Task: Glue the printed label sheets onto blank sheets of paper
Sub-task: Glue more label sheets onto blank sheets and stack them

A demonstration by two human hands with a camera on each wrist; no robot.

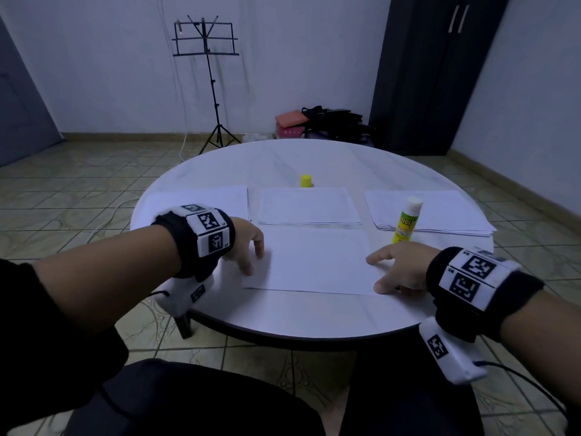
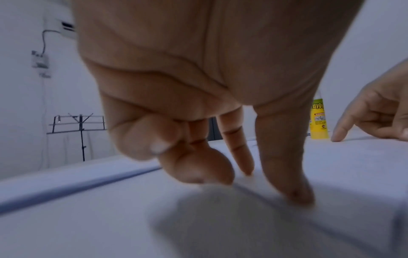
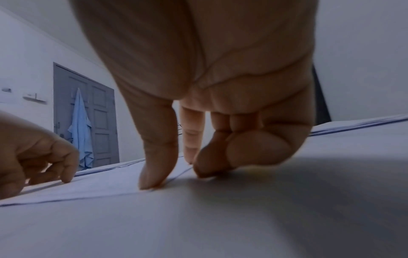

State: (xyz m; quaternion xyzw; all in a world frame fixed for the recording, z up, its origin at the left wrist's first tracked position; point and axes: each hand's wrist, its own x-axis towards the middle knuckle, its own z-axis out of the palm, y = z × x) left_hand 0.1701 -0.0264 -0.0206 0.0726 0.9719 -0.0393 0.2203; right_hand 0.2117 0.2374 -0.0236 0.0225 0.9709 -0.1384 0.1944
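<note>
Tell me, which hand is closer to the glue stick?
Right. The right hand rests just in front of the glue stick; the left hand is across the sheet.

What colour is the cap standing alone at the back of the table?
Yellow cap; head view shows it best.

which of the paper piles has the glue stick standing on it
The far right pile: the uncapped glue stick stands at its left edge. The other sheets carry nothing.

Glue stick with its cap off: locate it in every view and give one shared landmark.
Head: glue stick stands upright right of centre, between the front sheet and the right paper stack.
Left wrist: glue stick at right, behind the thumb.
Right wrist: not in view.
Shared landmark: right hand.
</note>
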